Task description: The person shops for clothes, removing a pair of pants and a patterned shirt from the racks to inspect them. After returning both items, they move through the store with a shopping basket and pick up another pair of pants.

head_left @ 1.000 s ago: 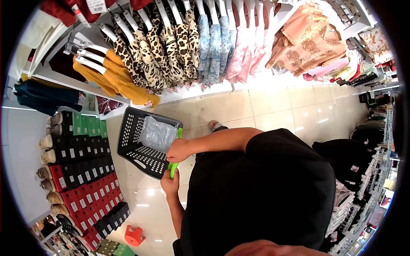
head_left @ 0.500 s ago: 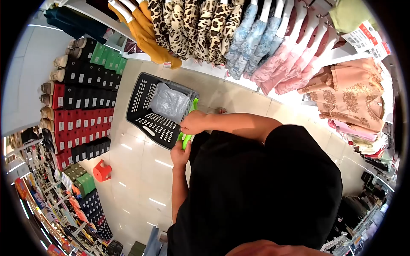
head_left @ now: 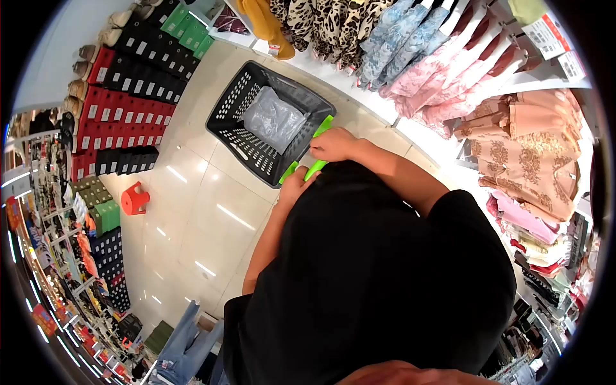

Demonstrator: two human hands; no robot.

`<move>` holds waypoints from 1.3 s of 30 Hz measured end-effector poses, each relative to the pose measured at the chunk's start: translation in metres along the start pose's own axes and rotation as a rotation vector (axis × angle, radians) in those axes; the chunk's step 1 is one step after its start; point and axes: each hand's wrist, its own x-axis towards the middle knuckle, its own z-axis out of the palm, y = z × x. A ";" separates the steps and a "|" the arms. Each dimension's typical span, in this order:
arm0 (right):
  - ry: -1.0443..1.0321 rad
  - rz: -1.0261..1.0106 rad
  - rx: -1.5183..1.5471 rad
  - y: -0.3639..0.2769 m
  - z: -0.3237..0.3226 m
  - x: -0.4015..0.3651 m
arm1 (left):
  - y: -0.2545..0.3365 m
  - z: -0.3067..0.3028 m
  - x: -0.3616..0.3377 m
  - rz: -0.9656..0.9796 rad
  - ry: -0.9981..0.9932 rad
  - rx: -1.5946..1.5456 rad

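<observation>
basket of black perforated plastic (head_left: 239, 112), rectangular with rows of round holes in its walls and floor, sits upper centre of the frame, held above the floor. inside it lies a crinkled clear plastic bag (head_left: 273, 119), wrinkled and slightly shiny. bright green plastic handles (head_left: 323, 125), smooth and flat, run along the basket's near edge. the right hand (head_left: 330, 144) grips them from above, fingers curled tight around the green strip. the left hand (head_left: 296, 183) is just below it, fingers folded onto the lower end of the handles, partly hidden by the black shirt.

underneath spreads a glossy cream tiled floor (head_left: 212, 212) with streaks of reflected light. stacked red, black and green shoe boxes (head_left: 122, 96) line the upper left, and a small red plastic stool (head_left: 135, 199) stands near them. along the top hang leopard-print garments (head_left: 321, 19), pale blue tops (head_left: 398, 32) and pink tops (head_left: 449, 70); a peach embroidered blouse (head_left: 532, 147) shows at the right.
</observation>
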 end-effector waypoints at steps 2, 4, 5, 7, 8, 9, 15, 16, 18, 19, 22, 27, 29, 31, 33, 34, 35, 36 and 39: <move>-0.020 0.078 0.019 -0.006 0.006 -0.019 | -0.005 0.009 -0.011 0.059 -0.010 -0.037; -0.024 0.090 0.012 -0.011 0.017 -0.036 | -0.008 0.021 -0.024 0.013 -0.059 -0.007; -0.031 0.086 0.014 -0.012 0.023 -0.045 | -0.008 0.026 -0.029 0.044 -0.086 -0.021; -0.009 0.124 0.007 -0.013 0.033 -0.065 | -0.008 0.038 -0.041 0.007 -0.109 0.070; 0.000 0.108 0.014 -0.015 0.036 -0.074 | -0.010 0.045 -0.046 0.029 -0.119 0.070; 0.005 0.084 0.025 -0.019 0.039 -0.083 | -0.011 0.050 -0.051 0.044 -0.125 0.072; -0.017 0.161 0.050 -0.036 0.042 -0.111 | 0.008 0.049 -0.074 0.072 -0.134 0.073; -0.031 0.186 0.057 -0.038 0.041 -0.114 | 0.015 0.044 -0.075 0.048 -0.164 0.085; -0.042 0.195 0.062 -0.041 0.037 -0.115 | 0.020 0.041 -0.079 0.023 -0.192 0.094; -0.046 0.209 0.066 -0.042 0.034 -0.116 | 0.020 0.041 -0.081 0.064 -0.144 0.072; -0.001 0.165 0.069 -0.044 0.027 -0.118 | 0.026 0.039 -0.080 0.089 -0.091 0.020; 0.026 0.137 0.098 -0.032 0.020 -0.133 | 0.038 0.055 -0.078 0.044 -0.089 -0.035; 0.046 0.139 0.103 -0.022 0.010 -0.139 | 0.051 0.064 -0.070 0.076 -0.080 -0.044; 0.027 0.189 0.111 -0.011 -0.001 -0.140 | 0.063 0.071 -0.060 0.079 -0.005 0.004; 0.043 0.205 0.122 -0.001 -0.013 -0.147 | 0.067 0.081 -0.048 0.105 -0.009 0.038; 0.042 0.208 0.117 0.006 -0.022 -0.149 | 0.069 0.086 -0.039 0.124 0.007 0.058; 0.061 0.214 0.115 0.014 -0.026 -0.150 | 0.074 0.088 -0.032 0.141 0.001 0.067; 0.081 0.194 0.103 0.021 -0.027 -0.152 | 0.079 0.090 -0.027 0.136 -0.003 0.069; 0.104 0.181 0.100 0.035 -0.036 -0.159 | 0.085 0.097 -0.014 0.162 -0.003 0.079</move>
